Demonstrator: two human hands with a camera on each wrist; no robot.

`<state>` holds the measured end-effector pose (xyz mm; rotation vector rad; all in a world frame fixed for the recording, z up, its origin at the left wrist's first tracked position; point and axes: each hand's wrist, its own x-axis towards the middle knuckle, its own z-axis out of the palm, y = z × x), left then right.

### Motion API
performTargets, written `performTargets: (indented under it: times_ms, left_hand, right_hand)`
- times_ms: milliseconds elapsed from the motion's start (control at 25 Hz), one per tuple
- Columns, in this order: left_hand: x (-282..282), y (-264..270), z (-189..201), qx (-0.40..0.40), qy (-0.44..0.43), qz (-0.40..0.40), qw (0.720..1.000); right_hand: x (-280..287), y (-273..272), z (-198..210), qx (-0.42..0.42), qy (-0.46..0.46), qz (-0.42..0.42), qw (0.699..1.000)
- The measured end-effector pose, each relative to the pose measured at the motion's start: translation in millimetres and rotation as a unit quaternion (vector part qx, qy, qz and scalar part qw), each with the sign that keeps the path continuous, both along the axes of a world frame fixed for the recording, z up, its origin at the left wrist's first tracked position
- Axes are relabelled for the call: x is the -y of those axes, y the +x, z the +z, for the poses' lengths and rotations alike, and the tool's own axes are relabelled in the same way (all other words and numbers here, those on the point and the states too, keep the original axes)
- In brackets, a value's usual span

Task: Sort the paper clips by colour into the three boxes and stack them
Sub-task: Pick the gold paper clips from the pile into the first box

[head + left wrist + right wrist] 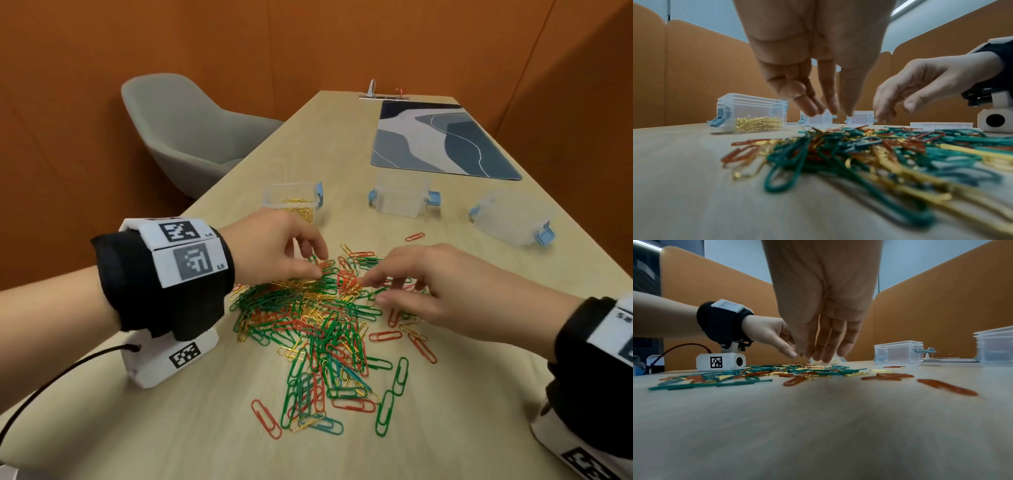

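Note:
A tangled pile of green, red and gold paper clips (325,325) lies mid-table. My left hand (320,265) hovers over its far left part, fingers pointing down with nothing between them (830,112). From the right, my right hand (375,291) reaches in, its straight fingertips touching the clips (818,356). Behind the pile stand three clear boxes with blue latches. The left box (294,202) holds gold clips (758,124). The middle box (400,197) and the tilted right box (513,219) look empty.
A blue patterned mat (442,137) lies on the far part of the table, and a grey chair (191,133) stands past its left edge. Stray red clips (415,236) lie right of the pile. Orange partitions close in the space.

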<state>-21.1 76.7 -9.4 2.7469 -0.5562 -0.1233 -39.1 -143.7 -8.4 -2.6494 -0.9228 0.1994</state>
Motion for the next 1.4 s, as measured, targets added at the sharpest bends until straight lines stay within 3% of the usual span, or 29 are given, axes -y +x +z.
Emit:
performTargets:
  times_ms: [160,360,560,800,1120,1200,1280,1400]
  left_hand:
    - [3,2,-1,-0.061,0.018,-0.045,0.997]
    - [-2,5,-4,0.001,-0.002,0.005,1.0]
    - [-3,3,-1,0.028,-0.056,0.033,0.998]
    - [-1,-8,-1,-0.068,0.029,0.032,0.997]
    - [-1,-7,-1,-0.069,0.044,0.029,0.996]
    - [-8,-6,3,-0.084,0.011,0.044,0.995]
    - [-17,-7,7,-0.135,-0.092,0.08,0.983]
    - [-29,-11,11,-0.244,-0.267,0.132,0.923]
  right_hand:
    - [-14,5,-7,0.005,-0.056,0.05,0.997]
    - [-12,8,-8,0.04,-0.08,-0.023,0.996]
    - [-16,7,-6,0.041,-0.049,-0.025,0.998]
    - [-17,9,-10,0.016,-0.044,-0.005,0.999]
    - [-29,10,-10,0.032,0.011,-0.023,0.999]
    - [-32,8,-8,0.037,0.032,-0.022,0.999]
    - [-36,7,-6,0.03,0.044,-0.005,0.999]
    - [-47,6,-6,0.007,0.022,0.034,0.999]
